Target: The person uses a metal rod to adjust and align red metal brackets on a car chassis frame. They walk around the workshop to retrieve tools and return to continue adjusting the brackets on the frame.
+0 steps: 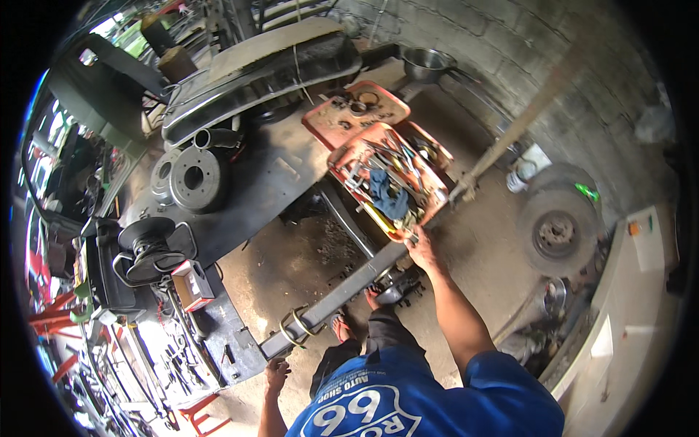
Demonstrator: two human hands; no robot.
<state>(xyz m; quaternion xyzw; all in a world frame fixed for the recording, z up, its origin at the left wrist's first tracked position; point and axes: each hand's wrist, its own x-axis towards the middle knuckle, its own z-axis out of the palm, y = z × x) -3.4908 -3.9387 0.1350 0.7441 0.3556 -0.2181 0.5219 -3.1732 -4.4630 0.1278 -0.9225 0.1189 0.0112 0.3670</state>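
The person's left hand (276, 371) hangs just beside the near end of the square metal beam (342, 296), its fingers loosely curled and grasping nothing that shows. Kept free like this, it could steady the beam or take a second item. The beam is straight, flat-sided and dull grey, with thin tan hoops (287, 332) looped about its nearer part. Past its far end sits the orange-red tray (432, 188), tilted to the view, its raised rim scuffed and grimy. Inside, slim metal hand tools (397, 155) lie crossed over one another, hard and partly shiny, while a crumpled blue cloth (386, 195) makes a soft heap on top. The right hand (421, 251) is at the tray's near end; whether its fingers grip the rim or some small piece, I cannot tell. A light pinch and a slow upward draw would probably suit such a tangle, keeping the knuckles off edges. Farther right rests a wheel (557, 231), matte rubber around a rusty hub, before a rough block wall (582, 138).
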